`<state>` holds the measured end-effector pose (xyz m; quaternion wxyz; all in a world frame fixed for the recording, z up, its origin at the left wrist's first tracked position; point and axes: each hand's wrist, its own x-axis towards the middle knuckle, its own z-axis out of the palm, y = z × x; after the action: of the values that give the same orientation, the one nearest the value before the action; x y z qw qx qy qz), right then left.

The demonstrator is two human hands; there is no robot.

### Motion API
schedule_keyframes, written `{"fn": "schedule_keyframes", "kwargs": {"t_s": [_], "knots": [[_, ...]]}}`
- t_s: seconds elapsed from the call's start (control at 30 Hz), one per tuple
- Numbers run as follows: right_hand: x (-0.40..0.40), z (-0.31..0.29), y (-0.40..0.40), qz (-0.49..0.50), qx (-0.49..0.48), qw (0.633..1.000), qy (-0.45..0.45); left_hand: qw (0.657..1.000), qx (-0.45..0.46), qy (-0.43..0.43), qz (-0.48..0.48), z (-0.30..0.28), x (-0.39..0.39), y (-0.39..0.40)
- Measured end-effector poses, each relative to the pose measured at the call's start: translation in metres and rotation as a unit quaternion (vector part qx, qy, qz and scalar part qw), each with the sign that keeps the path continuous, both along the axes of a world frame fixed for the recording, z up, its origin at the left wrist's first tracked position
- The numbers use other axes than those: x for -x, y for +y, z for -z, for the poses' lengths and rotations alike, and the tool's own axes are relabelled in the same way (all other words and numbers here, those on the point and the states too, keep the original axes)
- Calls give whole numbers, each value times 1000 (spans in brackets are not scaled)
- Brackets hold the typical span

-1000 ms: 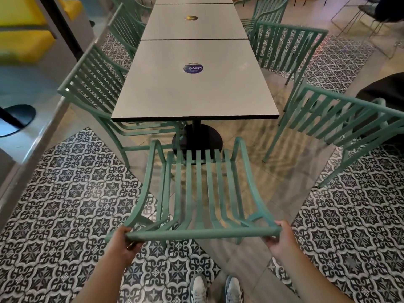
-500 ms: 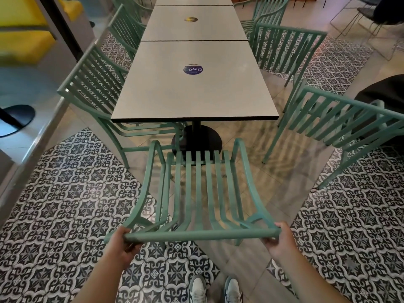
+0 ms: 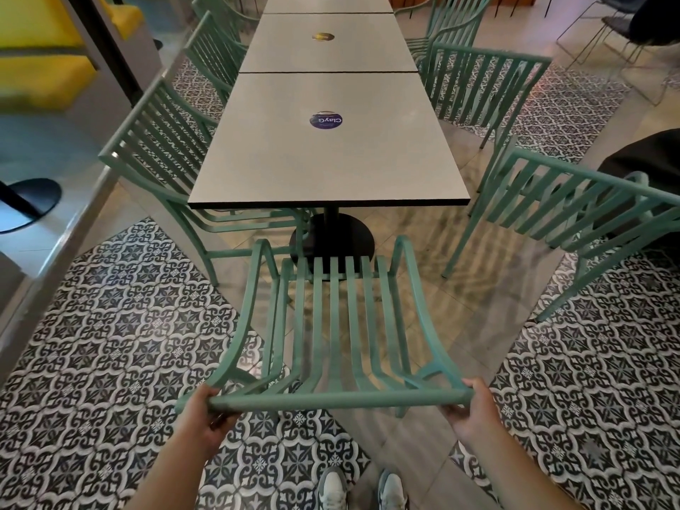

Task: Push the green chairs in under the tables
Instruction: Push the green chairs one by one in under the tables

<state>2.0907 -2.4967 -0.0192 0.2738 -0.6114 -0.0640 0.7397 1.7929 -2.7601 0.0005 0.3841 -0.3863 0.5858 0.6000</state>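
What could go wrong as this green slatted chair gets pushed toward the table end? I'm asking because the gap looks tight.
1. The green slatted metal chair, gripped at its top rail by the left hand and right hand, points at the black round pedestal base; its front legs may strike it.
2. Its upright armrests may catch the grey rectangular tabletop edge.
3. The neighbouring green chair on the left sits close; frames might clash.

Green chair (image 3: 333, 325): painted metal slats, matt; table (image 3: 327, 160): smooth pale laminate.
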Motion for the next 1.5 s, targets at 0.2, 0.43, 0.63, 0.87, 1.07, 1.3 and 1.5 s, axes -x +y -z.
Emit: {"fn": "schedule_keyframes", "kwargs": {"t_s": [0.2,0.43,0.63,0.87,1.07,1.3,1.5], "knots": [[-1,4,1,3,-6,1000,-5,1000,1,12,-2,3,0,-1],[-6,16,4,-20,-9,999,-26,999,-5,18,36,12,4,-8],[-25,25,14,-116,-101,970,-191,963,158,154,157,1,21,-30],[-41,-10,46,-311,-314,825,-352,703,270,418,508,-40,47,30],[-66,-31,68,-352,-349,791,-359,533,208,498,651,-60,-7,129],[-154,-72,144,-375,-399,712,-439,291,195,589,728,-93,-108,295],[-262,-103,239,-361,-405,684,-488,181,155,623,745,-125,-207,456]]}}
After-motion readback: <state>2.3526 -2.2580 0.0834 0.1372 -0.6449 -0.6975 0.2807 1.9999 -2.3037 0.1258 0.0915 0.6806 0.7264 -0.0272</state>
